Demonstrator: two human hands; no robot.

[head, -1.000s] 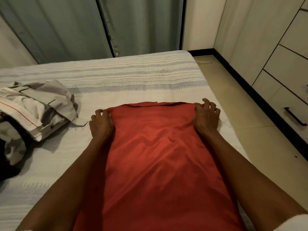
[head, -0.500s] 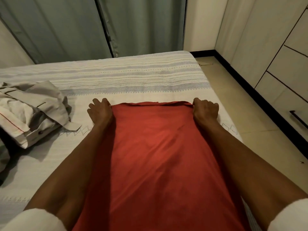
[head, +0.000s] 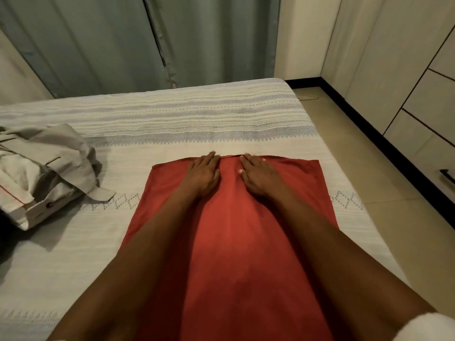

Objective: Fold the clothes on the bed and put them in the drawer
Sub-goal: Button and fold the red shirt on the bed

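Note:
A red garment (head: 231, 242) lies spread flat on the bed (head: 197, 124), its far edge straight across. My left hand (head: 204, 172) and my right hand (head: 258, 177) both press flat on the cloth near the middle of that far edge, fingers straight, side by side with a small gap between them. A crumpled heap of grey and white clothes (head: 41, 168) sits on the bed at the left, apart from the red garment. A drawer front with a dark handle (head: 446, 179) shows at the right edge.
Grey-green curtains (head: 147, 40) hang behind the bed. Pale wardrobe doors and drawers (head: 406, 82) line the right wall, with a strip of tiled floor (head: 384, 188) between them and the bed. A dark item (head: 7, 239) lies at the left edge.
Both hands let go of the far corners of the red garment and moved inward to the middle, now flat on the cloth. The far edge lies laid out on the bed.

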